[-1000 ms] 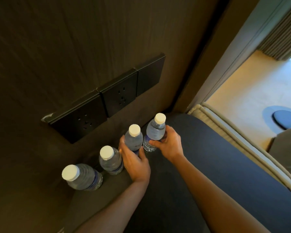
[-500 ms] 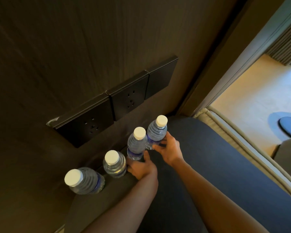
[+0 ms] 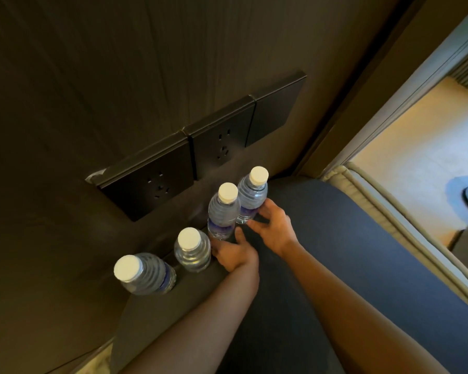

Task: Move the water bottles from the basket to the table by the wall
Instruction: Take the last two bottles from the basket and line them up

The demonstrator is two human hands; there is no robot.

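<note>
Four clear water bottles with white caps stand upright in a row on your dark counter (image 3: 322,238), close against the wood-grain wall (image 3: 119,76).

1. The first bottle (image 3: 146,273) stands at the left end of the row, apart from both of your hands.
2. The second bottle (image 3: 192,251) stands just to its right, with a narrow gap between the two. No hand touches it.
3. A strip of black socket plates (image 3: 200,155) is mounted on the wall above and behind these bottles. The two left plates show pin holes; the right plate is plain.
4. Your left hand (image 3: 234,255) sits low on the counter at the base of the third bottle (image 3: 223,211). The fingers are curled around its lower part, below the blue label, and the thumb points up beside it. The hand is clamped on this bottle.
5. The third bottle and the fourth bottle (image 3: 251,197) stand side by side, almost touching.
6. Your right hand (image 3: 274,225) meets the lower part of the fourth bottle from the right. The fingers are spread and wrap the bottle near its blue label. The hand is closed on this bottle.
7. To the right of the counter, a padded beige edge (image 3: 384,211) runs diagonally. Beyond it lies a bright, light-coloured floor (image 3: 411,157).
</note>
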